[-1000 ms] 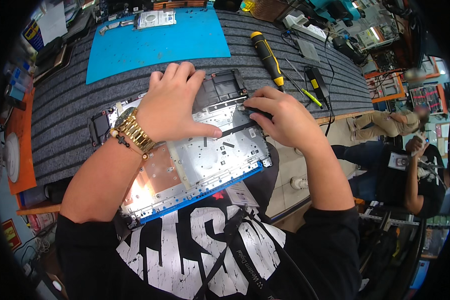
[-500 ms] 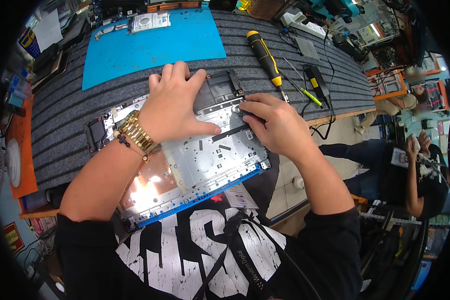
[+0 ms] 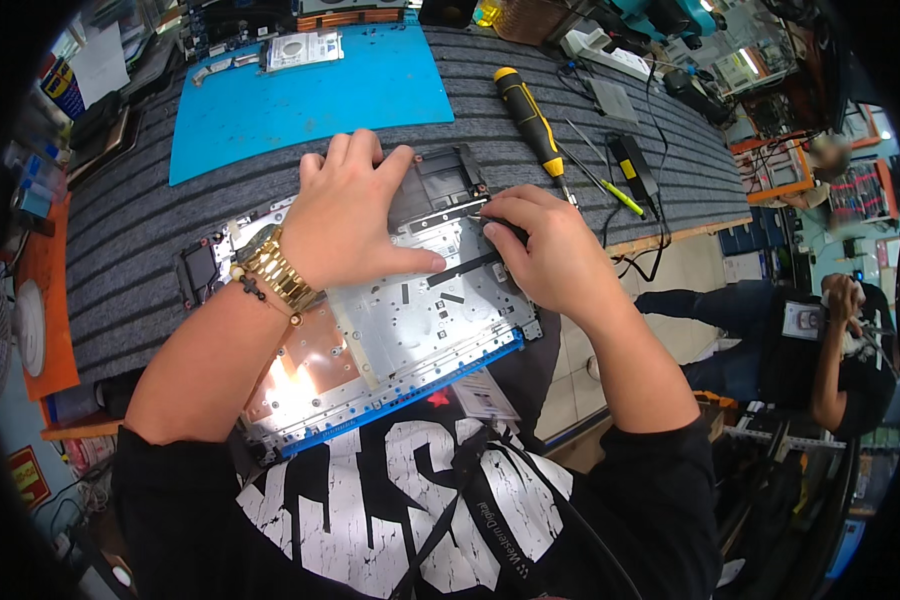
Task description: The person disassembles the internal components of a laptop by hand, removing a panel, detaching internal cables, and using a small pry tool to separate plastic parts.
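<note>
Both hands shifted up-frame | right hand (image 3: 555, 255) hides black strip (image 3: 460, 268) end

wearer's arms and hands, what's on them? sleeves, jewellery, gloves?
Both hands are bare, no gloves. The left hand has a chunky gold link watch at the wrist, with a thin dark beaded bracelet beside it. The right hand has nothing on wrist or fingers. Forearms are bare; short black sleeves end above the elbows.

grey ribbed bench mat (image 3: 130, 250), blue mat (image 3: 310, 95) up top, screwdriver (image 3: 530, 115), tweezers (image 3: 595, 180), opened laptop shell (image 3: 410, 330) near the edge
</note>
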